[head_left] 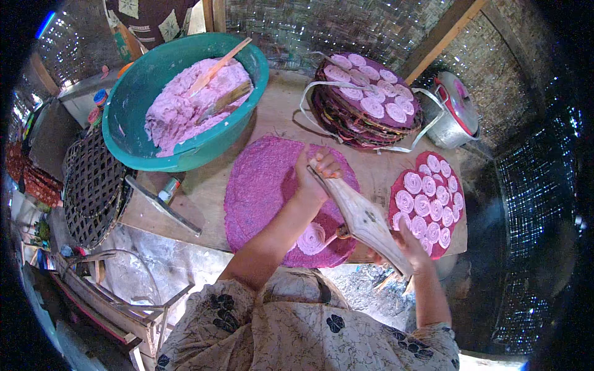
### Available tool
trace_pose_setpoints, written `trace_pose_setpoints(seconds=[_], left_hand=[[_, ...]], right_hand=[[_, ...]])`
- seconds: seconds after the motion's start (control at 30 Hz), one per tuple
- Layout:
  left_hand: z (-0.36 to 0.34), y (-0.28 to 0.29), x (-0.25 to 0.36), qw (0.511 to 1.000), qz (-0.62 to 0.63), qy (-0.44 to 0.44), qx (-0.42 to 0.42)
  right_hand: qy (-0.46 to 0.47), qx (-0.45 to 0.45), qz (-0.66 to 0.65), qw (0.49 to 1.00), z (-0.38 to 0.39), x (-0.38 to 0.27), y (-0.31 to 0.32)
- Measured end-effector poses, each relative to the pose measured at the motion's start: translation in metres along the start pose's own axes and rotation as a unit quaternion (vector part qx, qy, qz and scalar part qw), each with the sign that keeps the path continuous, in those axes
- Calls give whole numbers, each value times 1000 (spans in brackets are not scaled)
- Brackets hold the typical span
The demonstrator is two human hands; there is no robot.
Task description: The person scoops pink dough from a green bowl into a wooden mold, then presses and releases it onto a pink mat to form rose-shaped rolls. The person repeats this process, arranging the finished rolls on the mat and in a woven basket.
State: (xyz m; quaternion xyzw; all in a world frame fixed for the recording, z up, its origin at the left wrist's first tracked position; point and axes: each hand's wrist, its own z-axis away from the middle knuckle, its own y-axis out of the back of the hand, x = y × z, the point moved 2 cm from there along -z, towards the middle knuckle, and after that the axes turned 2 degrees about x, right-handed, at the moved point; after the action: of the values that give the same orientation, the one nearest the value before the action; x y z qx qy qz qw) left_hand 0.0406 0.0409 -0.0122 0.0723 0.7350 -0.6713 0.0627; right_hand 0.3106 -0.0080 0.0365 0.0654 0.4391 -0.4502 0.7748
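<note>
Both my hands are closed round a pale wooden press (365, 213), long and tapered, held slanting over the table. My left hand (317, 173) grips its upper left end, and my right hand (405, 247) holds the lower right end. From a short nozzle at its middle, a strand of pink dough runs to a spiral coil (311, 238) near the front edge of a round magenta mat (260, 185). My left forearm covers part of this mat. To the right, close to my right hand, lies another magenta mat bearing several pink coils (428, 201).
A green basin (185, 162) of pink dough (179, 105) with a wooden paddle (219, 65) stands at the back left. Behind the mats is a strapped stack of coil-topped mats (368, 93), beside a lidded metal pot (455, 114). A grey bar (162, 205) overhangs the table's left edge.
</note>
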Motion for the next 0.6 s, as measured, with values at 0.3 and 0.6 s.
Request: trace_pose_setpoints(seconds=[0.3, 0.6], left_hand=[[6, 6, 12, 998, 40, -26, -30], [15, -38, 38, 989, 3, -84, -124]], right_hand=[[144, -124, -146, 971, -68, 57, -13], [78, -86, -257, 959, -129, 73, 30]])
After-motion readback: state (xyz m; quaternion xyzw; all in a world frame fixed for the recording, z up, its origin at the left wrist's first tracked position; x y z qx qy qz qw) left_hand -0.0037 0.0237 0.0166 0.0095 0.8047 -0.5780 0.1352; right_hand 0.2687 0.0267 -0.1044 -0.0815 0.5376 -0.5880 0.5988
